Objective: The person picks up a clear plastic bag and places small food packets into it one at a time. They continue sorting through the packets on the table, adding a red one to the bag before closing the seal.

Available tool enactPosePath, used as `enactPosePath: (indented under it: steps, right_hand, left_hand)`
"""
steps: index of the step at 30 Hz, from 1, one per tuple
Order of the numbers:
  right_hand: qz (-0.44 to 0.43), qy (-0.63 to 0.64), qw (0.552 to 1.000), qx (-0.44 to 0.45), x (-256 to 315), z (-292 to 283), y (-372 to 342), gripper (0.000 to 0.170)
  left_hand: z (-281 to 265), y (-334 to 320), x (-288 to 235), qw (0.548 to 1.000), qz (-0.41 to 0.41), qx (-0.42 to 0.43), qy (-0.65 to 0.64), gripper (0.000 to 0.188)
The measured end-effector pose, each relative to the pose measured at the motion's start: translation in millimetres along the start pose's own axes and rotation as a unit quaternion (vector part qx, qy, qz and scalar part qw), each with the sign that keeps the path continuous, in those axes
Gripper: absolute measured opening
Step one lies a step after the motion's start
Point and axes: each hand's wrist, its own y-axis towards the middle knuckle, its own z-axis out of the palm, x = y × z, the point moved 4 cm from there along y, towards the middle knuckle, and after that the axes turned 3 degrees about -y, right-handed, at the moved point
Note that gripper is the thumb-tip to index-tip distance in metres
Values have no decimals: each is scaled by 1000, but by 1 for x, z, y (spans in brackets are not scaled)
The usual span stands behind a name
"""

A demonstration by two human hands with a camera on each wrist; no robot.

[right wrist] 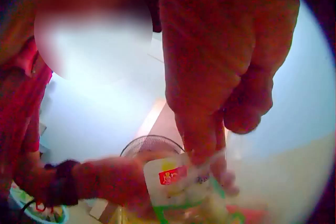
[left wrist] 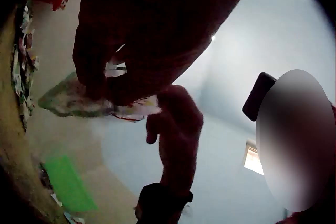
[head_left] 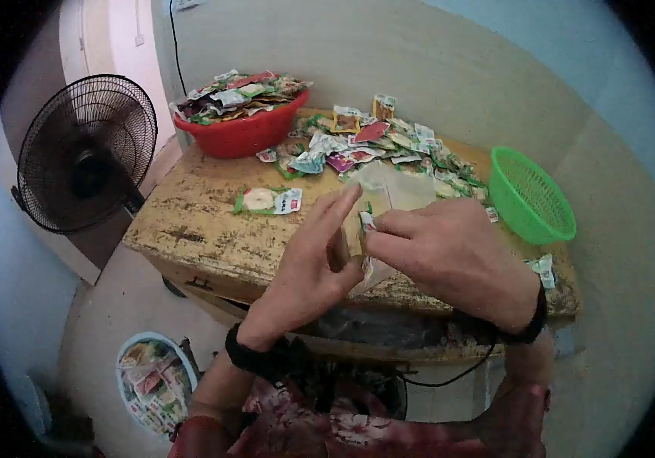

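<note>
Lying pinched between fingers (right wrist: 198, 137), a packet (right wrist: 181, 184)

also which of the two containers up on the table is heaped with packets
The red basin, at the table's left end: packets pile above its rim, while none show in the green basket.

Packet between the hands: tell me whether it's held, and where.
The right hand pinches the packet by its white, red-labelled end. Whether the left hand has a grip on it too cannot be told.
</note>
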Motion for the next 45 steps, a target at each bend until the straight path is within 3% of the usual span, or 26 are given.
enactPosePath:
  steps: [1,4,7,8,11,14,15,16,17,18,22,27,29,31,32,35,36,38,41,45]
  right_hand:
    - [7,-9,1000,27,0,6,-1,16]
    - [17,-26,999,-39,-6,23,0,15]
    - [62,55,972,-218,-13,49,8,17]
    - [68,102,967,-225,-15,63,9,20]
    - [105,183,959,-189,-11,114,4,28]
    - [90,308,944,-78,-15,167,-2,42]
    - [103,348,929,-76,-16,182,-14,41]
    - [115,388,911,-76,-17,197,-26,39]
    - [128,427,892,-77,-18,213,-39,38]
    - [134,441,885,-63,-18,212,-43,38]
    - [83,312,946,-28,-17,196,-46,40]
    - [41,168,985,-17,-16,179,-46,43]
    - [67,235,968,49,-22,174,-53,45]
    - [115,337,924,138,-32,171,-64,47]
    - [110,342,926,119,-34,165,-68,46]
    - [96,463,878,69,-46,141,-78,31]
    - [159,498,850,63,-56,133,-81,27]
    - [277,561,779,45,-77,122,-84,22]
    - [340,399,851,-34,-131,138,-98,23]
    - [447,237,862,-31,-189,168,-107,33]
  left_hand:
    - [-2,1,-10,1000,-10,6,-2,79]
    - [-9,5,-28,999,33,-8,23,77]
    - [-12,11,-56,992,72,-46,97,75]
    - [-7,11,-60,980,106,-42,164,75]
    - [22,6,-67,955,144,-24,258,81]
    - [49,8,-29,957,29,63,282,82]
    - [56,6,-14,955,-11,85,284,82]
    - [63,0,-7,940,60,39,333,78]
    - [68,-1,2,947,28,75,310,77]
    - [73,-2,9,952,-4,111,285,77]
    - [88,-3,14,957,-91,182,208,75]
    - [94,-6,33,981,-6,103,167,76]
    - [81,-3,43,989,13,69,130,75]
    - [60,-3,52,996,34,29,83,74]
    - [53,-5,53,994,43,2,96,71]
    - [46,-17,76,997,-78,8,-15,73]
    - [46,-21,84,989,-128,10,-70,75]
    - [47,-24,92,992,-114,11,-54,77]
    - [49,-26,104,996,-89,18,1,77]
    - [41,-22,95,988,-138,46,-46,76]
